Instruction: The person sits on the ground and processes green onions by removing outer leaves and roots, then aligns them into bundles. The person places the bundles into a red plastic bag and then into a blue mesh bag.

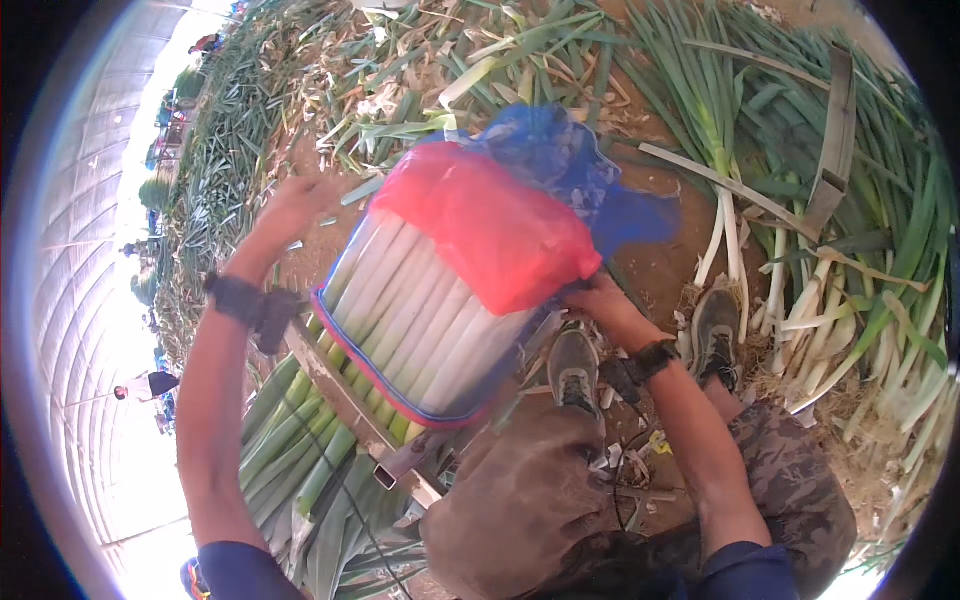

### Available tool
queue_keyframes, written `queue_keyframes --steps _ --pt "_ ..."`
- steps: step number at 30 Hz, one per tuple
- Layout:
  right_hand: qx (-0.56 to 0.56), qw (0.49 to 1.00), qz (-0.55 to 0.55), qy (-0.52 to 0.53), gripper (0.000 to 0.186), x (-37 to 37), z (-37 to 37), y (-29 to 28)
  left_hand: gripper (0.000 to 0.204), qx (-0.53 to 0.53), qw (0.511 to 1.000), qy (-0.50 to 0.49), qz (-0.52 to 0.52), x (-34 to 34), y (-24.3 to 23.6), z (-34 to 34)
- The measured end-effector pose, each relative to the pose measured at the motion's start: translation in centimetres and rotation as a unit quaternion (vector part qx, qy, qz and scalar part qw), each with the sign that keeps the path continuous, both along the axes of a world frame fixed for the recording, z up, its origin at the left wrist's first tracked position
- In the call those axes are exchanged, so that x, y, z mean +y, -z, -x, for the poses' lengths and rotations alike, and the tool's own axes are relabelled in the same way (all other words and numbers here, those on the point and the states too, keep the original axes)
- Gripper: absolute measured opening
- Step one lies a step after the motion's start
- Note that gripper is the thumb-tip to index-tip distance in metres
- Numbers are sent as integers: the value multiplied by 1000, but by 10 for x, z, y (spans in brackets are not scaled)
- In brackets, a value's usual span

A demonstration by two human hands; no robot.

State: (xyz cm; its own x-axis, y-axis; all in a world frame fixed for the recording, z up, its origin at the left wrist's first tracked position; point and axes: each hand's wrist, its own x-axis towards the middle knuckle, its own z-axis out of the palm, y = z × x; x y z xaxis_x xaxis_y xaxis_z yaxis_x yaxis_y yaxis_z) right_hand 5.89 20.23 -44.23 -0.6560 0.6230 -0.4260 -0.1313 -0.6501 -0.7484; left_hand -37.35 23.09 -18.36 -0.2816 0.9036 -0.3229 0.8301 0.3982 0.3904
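A bundle of large green onions (420, 300) lies before me, its white stalks side by side inside a clear plastic bag with red and blue parts. The bag's red part (490, 225) covers the far ends of the stalks, and its blue-and-red rim (375, 375) crosses them on the near side. Green leaves (320, 470) stick out below that rim. My right hand (607, 308) is closed on the bag's right edge, with the fingertips partly hidden. My left hand (300, 208) is off the bag, left of its far corner, its fingers smeared by motion.
A metal frame bar (350, 400) runs under the bundle. Blue plastic film (550, 150) lies beyond it. Loose green onions (720, 120) are heaped at the right, with a bent metal strip (835, 140) over them. Leaf scraps (350, 70) litter the soil. My shoes (574, 370) stand close by.
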Motion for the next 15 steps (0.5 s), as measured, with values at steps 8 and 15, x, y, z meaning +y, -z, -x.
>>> queue_keyframes --steps 8,15 --pt "-31 993 -111 24 28 -17 22 14 37 -64 996 -64 14 64 63 -64" --pt "-99 878 -401 -241 24 -40 22 -11 19 326 911 162 195 -22 34 -5"
